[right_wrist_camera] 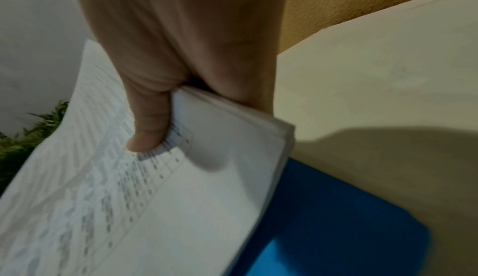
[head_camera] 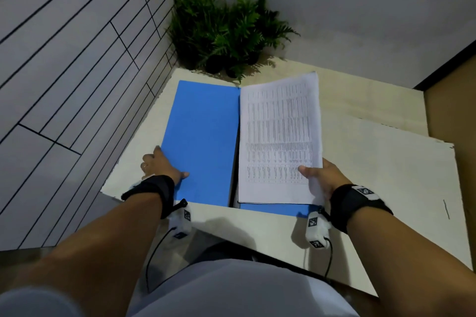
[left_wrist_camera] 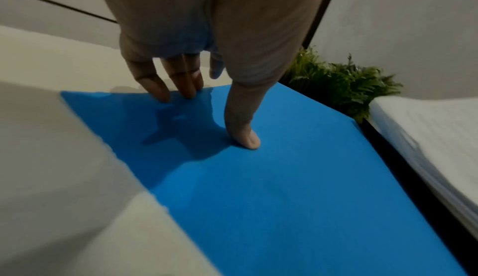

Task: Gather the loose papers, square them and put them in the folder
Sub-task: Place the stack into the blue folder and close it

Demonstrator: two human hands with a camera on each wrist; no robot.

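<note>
1. Pale walls are meeting in a corner behind a cream tabletop point(head_camera: 373, 152), and a green fern plant point(head_camera: 226, 31) is standing in that corner at the far edge.
2. A blue folder point(head_camera: 203, 136) is lying open flat on the tabletop, its spine running away from the person, with one cover to the left and the other to the right.
3. The left hand point(head_camera: 161, 166) is pressing on the near left corner of the left cover. Its fingers point(left_wrist_camera: 165, 88) are nearly straight, with the tips on the cover's outer edge and the thumb flat on the blue surface; it is grasping nothing, only pinning the folder down.
4. The right hand point(head_camera: 322, 177) is pinching a stack of printed papers point(head_camera: 279, 136) at its near right corner, thumb on top and the other fingers underneath.
5. The papers are sitting over the right cover, long edge parallel to the spine and inner edge just beside it. The near corner is raised in the grip, with blue showing beneath it in the right wrist view.
6. The sheets look fairly square, and seating them needs only a short lowering by the right hand, which is nearer.
7. The left cover is bare, and nothing but the papers is in the folder.
</note>
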